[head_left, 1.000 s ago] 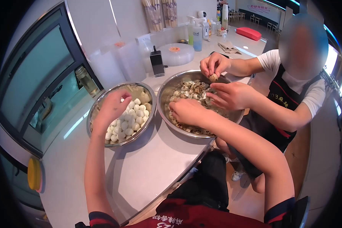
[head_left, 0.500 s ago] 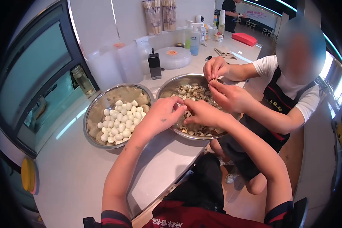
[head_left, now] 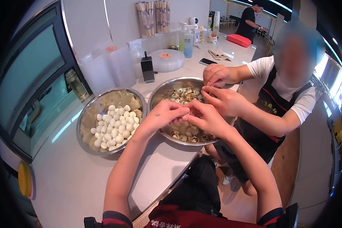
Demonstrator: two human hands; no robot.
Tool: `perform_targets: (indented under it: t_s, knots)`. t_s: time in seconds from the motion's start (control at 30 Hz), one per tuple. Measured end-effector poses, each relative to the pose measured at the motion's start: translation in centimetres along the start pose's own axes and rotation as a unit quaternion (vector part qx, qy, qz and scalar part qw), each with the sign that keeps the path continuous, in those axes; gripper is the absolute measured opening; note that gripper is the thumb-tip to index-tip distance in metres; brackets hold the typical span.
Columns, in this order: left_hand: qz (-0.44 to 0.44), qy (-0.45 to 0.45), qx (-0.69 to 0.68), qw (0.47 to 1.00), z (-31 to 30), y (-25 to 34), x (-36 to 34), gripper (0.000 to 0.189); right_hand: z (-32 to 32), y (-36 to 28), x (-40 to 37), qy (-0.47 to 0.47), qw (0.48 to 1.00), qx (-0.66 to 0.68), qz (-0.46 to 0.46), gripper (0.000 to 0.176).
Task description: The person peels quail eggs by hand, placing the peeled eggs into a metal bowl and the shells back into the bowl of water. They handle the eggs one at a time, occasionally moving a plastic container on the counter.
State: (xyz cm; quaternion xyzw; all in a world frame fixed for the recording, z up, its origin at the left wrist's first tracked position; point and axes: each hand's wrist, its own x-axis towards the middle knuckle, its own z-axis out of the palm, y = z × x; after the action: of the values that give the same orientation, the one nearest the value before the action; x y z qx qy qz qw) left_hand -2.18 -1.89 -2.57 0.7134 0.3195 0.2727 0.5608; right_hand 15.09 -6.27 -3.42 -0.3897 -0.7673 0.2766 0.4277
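Over the front part of a steel bowl [head_left: 182, 143] of speckled eggs and shells [head_left: 186, 131], my left hand [head_left: 167, 114] and my right hand [head_left: 203, 116] meet with fingers pinched together. What lies between their fingertips is too hidden to make out. To the left stands a second steel bowl [head_left: 83, 133], holding many peeled white eggs [head_left: 116, 125]. A co-worker's two hands [head_left: 218, 89] are pinched over the back right of the shell bowl, close to my right hand.
Behind the bowls are a black device [head_left: 147, 68], clear round lids [head_left: 167, 60], spray bottles [head_left: 188, 41], a phone [head_left: 208, 61], a cloth [head_left: 219, 55] and a red case [head_left: 238, 40]. A co-worker in an apron [head_left: 273, 98] sits at the right; another person [head_left: 249, 22] stands far back.
My hands have come closer together, fingertips now meeting above the bowl. The co-worker's hands are slightly lower. The view has shifted a little, and the far person shows more fully.
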Motion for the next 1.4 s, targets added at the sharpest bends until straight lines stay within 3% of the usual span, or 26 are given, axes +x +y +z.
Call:
perform_targets:
  t_s: [0.13, 0.27, 0.3, 0.37, 0.6, 0.87, 1.03, 1.3, 1.4]
  knots:
    - [-0.026, 0.013, -0.053, 0.998, 0.1, 0.9, -0.3, 0.025, -0.3, -1.1, -0.2, 0.028, 0.995, -0.093, -0.033, 0.024]
    - [-0.026, -0.041, -0.095, 0.994, -0.2, 0.6, -0.1, 0.025, -0.6, -1.6, -0.3, 0.037, 0.990, -0.122, -0.057, 0.016]
    - [-0.019, -0.042, -0.116, 0.992, -0.3, 0.4, -0.1, 0.026, -0.4, -1.4, -0.3, 0.037, 0.990, -0.123, -0.057, 0.016]
    - [-0.012, -0.036, -0.126, 0.991, -0.4, 0.1, 0.0, 0.026, 0.1, -0.6, -0.2, 0.108, 0.993, 0.019, -0.051, 0.014]
    - [-0.018, -0.041, -0.192, 0.980, -0.3, 0.3, -0.2, 0.026, -0.9, -1.1, -0.1, 0.089, 0.995, -0.022, -0.047, 0.010]
    - [-0.026, -0.065, -0.141, 0.988, -0.3, 0.6, -0.2, 0.027, -0.6, -0.8, 0.0, 0.109, 0.967, -0.170, -0.154, 0.005]
    - [-0.040, -0.072, -0.122, 0.989, -0.1, 0.6, -0.3, 0.027, -0.4, -0.5, -0.1, 0.107, 0.970, -0.165, -0.146, 0.006]
    - [0.022, -0.065, -0.076, 0.995, 0.4, 1.4, -0.8, 0.031, -0.5, -0.2, 0.0, 0.141, 0.964, -0.187, -0.128, 0.004]
    - [0.022, -0.046, -0.070, 0.996, 0.1, 1.2, -0.8, 0.031, -0.4, -0.8, 0.0, 0.132, 0.978, -0.129, -0.096, 0.007]
